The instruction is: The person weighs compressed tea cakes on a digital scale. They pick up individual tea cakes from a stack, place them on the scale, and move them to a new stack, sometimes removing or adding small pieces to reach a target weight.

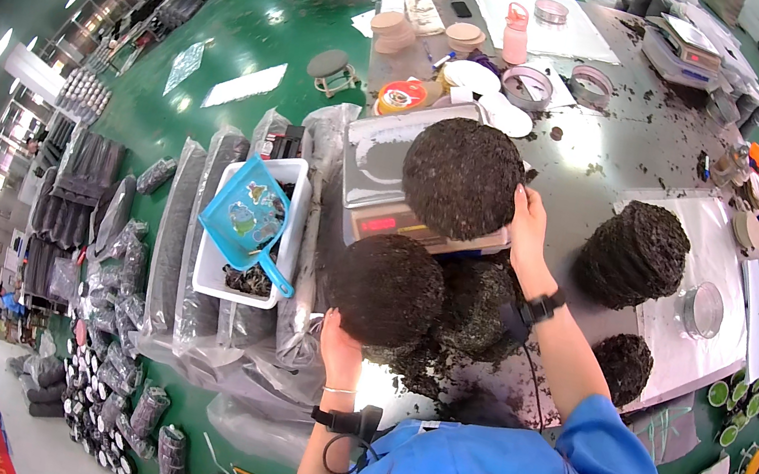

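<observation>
My left hand (341, 352) grips the near edge of a dark round cake (385, 289) of dried, seaweed-like stuff. A second such cake (463, 179) is in my right hand (531, 231), held by its right edge over a scale (392, 224) with a flat metal pan (378, 161). The fingers under both cakes are partly hidden. Below and between my hands lies a loose dark clump (479, 305), with crumbs around it on the metal table. Right of my right forearm stands a tall stack of dark cakes (635, 257), with a smaller dark piece (621, 368) nearer me.
On the left, a white bin (293, 222) holds a blue dustpan (246, 219) and dark scraps, beside long plastic-wrapped bundles (198, 256). A clear ring (703, 310) lies on white paper at right. Farther back are pink rings (527, 89), a pink bottle (515, 36) and a stool (331, 69).
</observation>
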The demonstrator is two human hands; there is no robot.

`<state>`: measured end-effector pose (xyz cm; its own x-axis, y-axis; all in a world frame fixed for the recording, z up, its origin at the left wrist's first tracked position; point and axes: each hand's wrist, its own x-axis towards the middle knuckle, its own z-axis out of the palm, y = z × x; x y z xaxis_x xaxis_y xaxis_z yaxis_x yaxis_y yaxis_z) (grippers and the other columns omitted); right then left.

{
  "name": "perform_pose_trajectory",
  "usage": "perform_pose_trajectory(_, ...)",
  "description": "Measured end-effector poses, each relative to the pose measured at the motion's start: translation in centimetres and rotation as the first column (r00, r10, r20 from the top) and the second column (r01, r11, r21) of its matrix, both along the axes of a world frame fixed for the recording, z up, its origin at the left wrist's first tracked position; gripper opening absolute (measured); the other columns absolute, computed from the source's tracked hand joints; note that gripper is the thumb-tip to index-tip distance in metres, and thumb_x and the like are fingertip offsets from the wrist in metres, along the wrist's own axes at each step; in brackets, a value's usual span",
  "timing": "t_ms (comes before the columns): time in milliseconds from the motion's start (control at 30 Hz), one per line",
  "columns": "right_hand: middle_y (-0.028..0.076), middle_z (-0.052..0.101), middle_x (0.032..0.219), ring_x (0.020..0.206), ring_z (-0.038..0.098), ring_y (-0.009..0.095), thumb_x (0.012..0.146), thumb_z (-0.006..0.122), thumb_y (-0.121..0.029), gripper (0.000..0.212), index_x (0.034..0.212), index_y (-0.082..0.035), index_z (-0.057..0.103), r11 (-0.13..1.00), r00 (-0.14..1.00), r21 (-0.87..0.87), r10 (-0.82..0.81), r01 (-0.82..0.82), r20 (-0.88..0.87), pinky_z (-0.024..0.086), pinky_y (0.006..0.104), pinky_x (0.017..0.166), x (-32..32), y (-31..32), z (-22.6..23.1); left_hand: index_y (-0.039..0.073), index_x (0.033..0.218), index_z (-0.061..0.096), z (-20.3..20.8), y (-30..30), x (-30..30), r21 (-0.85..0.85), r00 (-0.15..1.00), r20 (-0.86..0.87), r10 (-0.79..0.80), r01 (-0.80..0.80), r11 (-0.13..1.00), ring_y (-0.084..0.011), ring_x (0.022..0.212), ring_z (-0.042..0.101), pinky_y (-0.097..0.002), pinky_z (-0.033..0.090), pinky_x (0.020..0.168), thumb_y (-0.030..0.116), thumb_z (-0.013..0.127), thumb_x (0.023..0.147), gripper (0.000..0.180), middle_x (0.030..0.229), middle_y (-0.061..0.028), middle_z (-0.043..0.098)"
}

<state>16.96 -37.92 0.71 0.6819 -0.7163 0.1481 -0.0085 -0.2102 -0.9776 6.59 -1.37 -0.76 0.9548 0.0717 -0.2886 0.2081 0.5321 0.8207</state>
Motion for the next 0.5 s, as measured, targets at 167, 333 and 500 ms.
perform_pose_trajectory(167, 0.019, 0.061, 0.113, 0.107, 0.06, 0.031, 0.096, 0.071, -0.028, 0.058, 0.136, 0.004, 0.044, 0.947, 0.984, -0.298, 0.152, -0.118, 0.096, 0.048, 0.038, 0.097, -1.7, 5.8, 5.4, 0.006, 0.135, 0.055, 3.8, 1.4, 0.1, -0.36, 0.987, 0.002, -0.158, 0.148, 0.921, -0.0235, 0.13, 0.054, -0.039, 0.039, 0.113, 0.024, 0.047, 0.106, 0.035, 0.139, -0.006, 0.06)
perform_pose_trajectory(333, 0.016, 0.07, 0.116, 0.103, 0.068, 0.024, 0.09, 0.078, -0.021, 0.048, 0.124, 0.007, 0.061, 0.631, 0.722, 0.449, 0.69, -0.632, 0.047, 0.055, 0.0337, 0.088, -7.1, 9.2, 0.4, 0.001, 0.133, 0.057, 6.6, -2.6, 0.9, -0.041, 0.981, 0.037, -0.189, 0.19, 0.981, -0.0178, 0.117, 0.062, -0.0325, 0.048, 0.102, 0.016, 0.061, 0.101, 0.035, 0.131, -0.0073, 0.065)
perform_pose_trajectory(500, 0.013, 0.074, 0.102, 0.092, 0.071, 0.032, 0.085, 0.073, -0.013, 0.027, 0.11, -0.005, 0.073, 0.692, 0.802, -0.457, 0.592, -0.559, -0.083, 0.058, 0.0378, 0.08, -11.6, 16.2, 4.4, -0.007, 0.12, 0.067, 3.2, -6.4, 0.6, 0.328, 0.999, 0.05, -0.004, -0.013, 0.945, -0.0114, 0.101, 0.063, -0.0262, 0.049, 0.091, 0.006, 0.07, 0.096, 0.027, 0.114, -0.0053, 0.072)
